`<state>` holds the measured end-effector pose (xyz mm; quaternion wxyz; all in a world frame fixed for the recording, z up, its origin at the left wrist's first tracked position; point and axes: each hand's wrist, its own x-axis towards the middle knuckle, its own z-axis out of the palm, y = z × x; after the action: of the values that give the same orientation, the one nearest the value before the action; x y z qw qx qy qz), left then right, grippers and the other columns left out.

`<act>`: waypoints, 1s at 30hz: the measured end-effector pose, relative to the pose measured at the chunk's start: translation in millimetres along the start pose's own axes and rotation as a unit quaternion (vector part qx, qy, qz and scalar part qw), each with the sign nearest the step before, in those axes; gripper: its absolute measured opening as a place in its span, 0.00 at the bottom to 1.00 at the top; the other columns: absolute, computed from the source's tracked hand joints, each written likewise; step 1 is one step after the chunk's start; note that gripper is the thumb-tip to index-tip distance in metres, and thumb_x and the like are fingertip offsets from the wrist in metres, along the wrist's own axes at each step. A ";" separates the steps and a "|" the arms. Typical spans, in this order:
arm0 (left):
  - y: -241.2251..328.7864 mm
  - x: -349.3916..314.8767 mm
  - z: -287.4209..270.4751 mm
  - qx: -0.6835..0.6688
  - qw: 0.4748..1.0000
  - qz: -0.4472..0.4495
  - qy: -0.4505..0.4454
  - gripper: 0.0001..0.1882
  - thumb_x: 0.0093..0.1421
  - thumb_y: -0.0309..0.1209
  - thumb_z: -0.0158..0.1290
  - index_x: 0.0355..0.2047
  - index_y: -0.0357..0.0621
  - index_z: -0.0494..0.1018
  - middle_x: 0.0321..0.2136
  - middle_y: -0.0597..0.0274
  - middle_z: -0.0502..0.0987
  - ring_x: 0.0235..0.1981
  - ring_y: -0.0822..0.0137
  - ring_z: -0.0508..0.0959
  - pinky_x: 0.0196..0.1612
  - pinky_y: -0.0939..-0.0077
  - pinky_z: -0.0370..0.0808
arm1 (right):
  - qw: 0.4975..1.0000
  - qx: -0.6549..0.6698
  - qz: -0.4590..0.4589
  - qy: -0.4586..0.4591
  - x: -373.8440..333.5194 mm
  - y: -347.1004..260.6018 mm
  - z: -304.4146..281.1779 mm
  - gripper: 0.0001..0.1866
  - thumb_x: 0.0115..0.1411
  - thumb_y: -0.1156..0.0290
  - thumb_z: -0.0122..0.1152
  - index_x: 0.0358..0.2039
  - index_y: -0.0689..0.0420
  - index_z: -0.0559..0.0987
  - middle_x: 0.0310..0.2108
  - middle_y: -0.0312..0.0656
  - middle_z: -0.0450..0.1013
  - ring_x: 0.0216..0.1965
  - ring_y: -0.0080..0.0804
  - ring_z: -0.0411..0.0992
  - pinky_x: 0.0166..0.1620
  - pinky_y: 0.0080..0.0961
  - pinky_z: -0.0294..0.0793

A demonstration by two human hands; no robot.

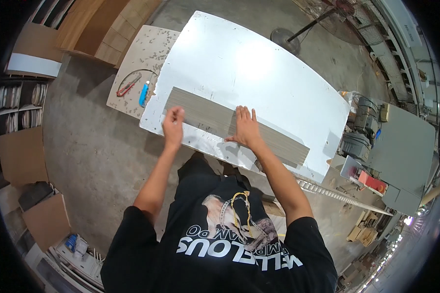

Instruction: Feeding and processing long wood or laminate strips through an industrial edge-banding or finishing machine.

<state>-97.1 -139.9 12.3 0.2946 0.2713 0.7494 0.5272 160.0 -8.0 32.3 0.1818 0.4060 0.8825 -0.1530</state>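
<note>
Grey plank stack [234, 124] flat on white table [259, 68] near edge | left hand [173, 126] curled, pinching stack's near edge | right hand [246, 128] open, palm pressing top | step: squaring stack | next needs firm two-hand grip

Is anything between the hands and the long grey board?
Nothing visible. The right hand lies flat on the grey board, and the left hand touches its near edge, fingers curled. The board lies on the white table. The pliers and blue tool lie off to the left.
</note>
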 end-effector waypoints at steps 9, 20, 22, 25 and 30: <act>-36.4 -98.5 -13.4 0.015 0.966 -0.071 -0.247 0.14 0.66 0.33 0.62 0.46 0.36 0.79 0.34 0.58 0.83 0.36 0.69 0.82 0.42 0.73 0.79 | 0.999 0.004 0.037 0.004 35.6 -12.8 30.5 0.63 0.37 0.50 0.85 0.67 0.66 0.59 0.57 0.51 0.69 0.60 0.48 0.68 0.63 0.53 0.68; -131.7 -51.0 11.1 -0.110 0.856 -0.180 -0.472 0.35 0.64 0.27 0.63 0.67 0.34 0.62 0.55 0.51 0.77 0.54 0.62 0.78 0.57 0.68 0.76 | 0.942 0.246 0.017 0.228 26.2 -10.9 -105.3 0.56 0.31 0.55 0.81 0.61 0.67 0.67 0.53 0.61 0.73 0.54 0.62 0.72 0.57 0.52 0.72; -146.8 -32.6 25.9 -0.146 0.840 -0.187 -0.488 0.37 0.66 0.30 0.60 0.71 0.35 0.57 0.62 0.49 0.71 0.60 0.58 0.74 0.62 0.67 0.73 | 0.902 0.274 0.021 0.334 15.7 -9.2 -145.3 0.55 0.30 0.57 0.79 0.60 0.66 0.66 0.51 0.59 0.72 0.52 0.60 0.72 0.56 0.51 0.73; -145.2 -24.9 43.9 -0.222 0.829 -0.264 -0.441 0.43 0.70 0.45 0.57 0.76 0.44 0.48 0.73 0.47 0.57 0.70 0.50 0.64 0.70 0.57 0.64 | 0.853 0.333 0.069 0.397 -19.6 -5.2 -195.3 0.58 0.31 0.55 0.80 0.62 0.66 0.63 0.50 0.57 0.71 0.51 0.58 0.72 0.55 0.48 0.74; -73.5 -27.7 36.4 -0.201 0.823 -0.206 -0.490 0.56 0.62 0.63 0.58 0.78 0.49 0.43 0.77 0.45 0.46 0.76 0.39 0.50 0.76 0.46 0.48 | 0.748 0.374 0.134 0.531 -70.4 15.6 -209.7 0.64 0.37 0.51 0.84 0.68 0.67 0.59 0.56 0.56 0.68 0.55 0.53 0.71 0.58 0.41 0.72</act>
<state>-58.9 -158.6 -63.1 0.7728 0.2681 0.4225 0.3903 173.4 42.7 247.8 -0.4640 0.5712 0.6453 -0.2051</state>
